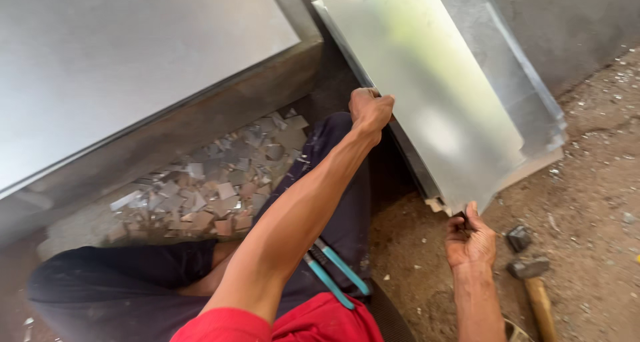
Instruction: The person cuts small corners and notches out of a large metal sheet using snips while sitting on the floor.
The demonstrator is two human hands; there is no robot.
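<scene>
Scrap pile (213, 189) at 9 o'clock, under big sheet (127, 55). Your left hand (370, 110) at centre, fingers curled over left edge of panel (440, 95). Snips (337, 275) at 6 on your lap. Your right hand (471, 239) at 5, pinching panel's lower corner. Panel tilted, 12 to 3. Hammer (533, 282) at 4 on dirt.

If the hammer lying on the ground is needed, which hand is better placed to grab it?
Probably the right hand: it grips the metal sheet's bottom corner, close to the hammer. The left hand holds the sheet's far edge, higher up and farther away.
</scene>
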